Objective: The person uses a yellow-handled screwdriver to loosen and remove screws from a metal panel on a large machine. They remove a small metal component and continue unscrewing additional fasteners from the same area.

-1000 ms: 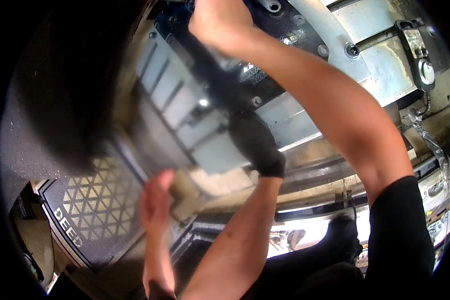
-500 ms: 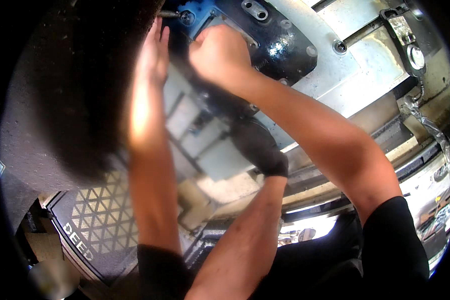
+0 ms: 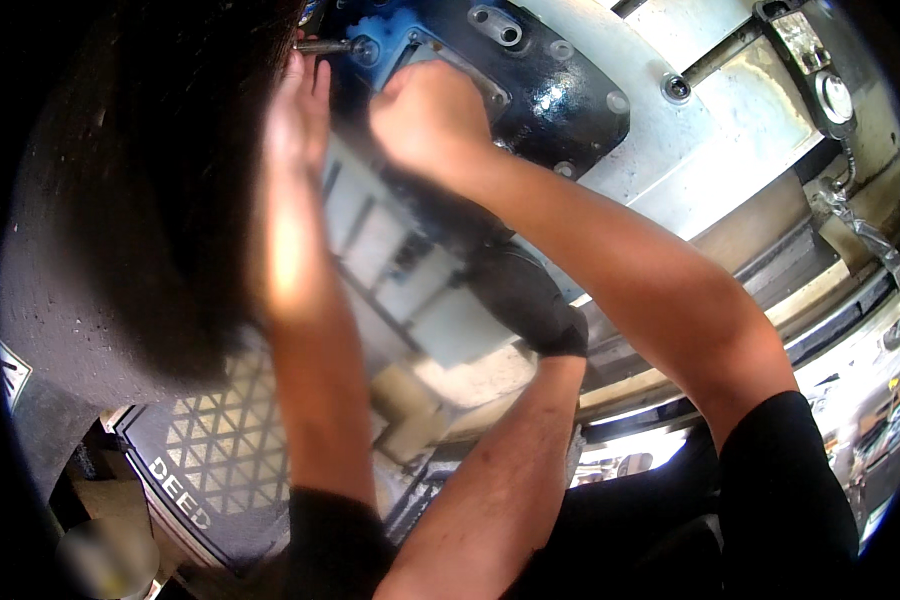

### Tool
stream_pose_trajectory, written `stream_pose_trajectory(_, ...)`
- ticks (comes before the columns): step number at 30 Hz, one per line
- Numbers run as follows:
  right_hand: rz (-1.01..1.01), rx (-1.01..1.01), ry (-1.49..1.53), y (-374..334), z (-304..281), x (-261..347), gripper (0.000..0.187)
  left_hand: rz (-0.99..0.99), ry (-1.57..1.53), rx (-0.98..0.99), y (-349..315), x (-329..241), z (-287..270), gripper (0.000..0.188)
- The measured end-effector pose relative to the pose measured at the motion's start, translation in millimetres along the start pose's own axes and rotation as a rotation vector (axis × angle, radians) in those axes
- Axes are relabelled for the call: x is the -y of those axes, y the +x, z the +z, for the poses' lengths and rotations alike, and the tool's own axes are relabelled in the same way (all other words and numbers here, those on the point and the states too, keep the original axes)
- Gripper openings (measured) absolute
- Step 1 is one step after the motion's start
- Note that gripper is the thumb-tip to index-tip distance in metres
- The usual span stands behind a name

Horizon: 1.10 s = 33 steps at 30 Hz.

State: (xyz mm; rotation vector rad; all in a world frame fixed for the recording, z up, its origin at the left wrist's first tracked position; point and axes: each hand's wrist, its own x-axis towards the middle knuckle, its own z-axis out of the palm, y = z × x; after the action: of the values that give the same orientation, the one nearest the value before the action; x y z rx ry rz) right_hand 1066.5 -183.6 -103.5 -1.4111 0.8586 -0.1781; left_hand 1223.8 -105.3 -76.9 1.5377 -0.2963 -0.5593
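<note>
A black metal block (image 3: 580, 100) with a glossy top, blue stain and several bolt holes lies on the pale metal table. My right hand (image 3: 432, 112) is closed in a fist at its left edge; what it grips, if anything, is hidden. My left hand (image 3: 298, 118), partly blurred, reaches up beside a large dark, rough-surfaced body (image 3: 150, 220). Its fingers are stretched out, the tips by the outer end of a thin metal rod (image 3: 322, 46). That rod's other end meets a round bolt head (image 3: 365, 50) in the blue-stained part.
My bare leg with a dark-covered foot (image 3: 525, 295) rests between my arms on the metal table (image 3: 710, 150). A socket-head bolt (image 3: 676, 88) stands at right, near a black device with a round silver button (image 3: 832, 98) and cable. A triangle-patterned mat (image 3: 230, 450) lies lower left.
The view has shifted slightly. My left hand sits a little lower, with its fingertips at the rod's outer end. My right fist stays at the block's edge.
</note>
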Motion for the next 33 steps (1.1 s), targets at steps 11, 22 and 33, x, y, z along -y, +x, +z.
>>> stream_pose_trajectory(11,-0.001,-0.018,0.029,25.7,17.3,6.0,0.022,0.011,-0.008,-0.271,-0.1,6.1,25.4,0.024)
stream_pose_trajectory(22,0.11,-0.003,0.077,51.3,40.2,2.3,0.024,-0.002,-0.005,-0.17,-8.1,4.0,12.2,0.027)
stream_pose_trajectory(33,0.267,0.008,0.014,66.1,57.9,3.0,0.024,0.002,-0.035,0.002,-1.3,3.7,-0.7,0.037)
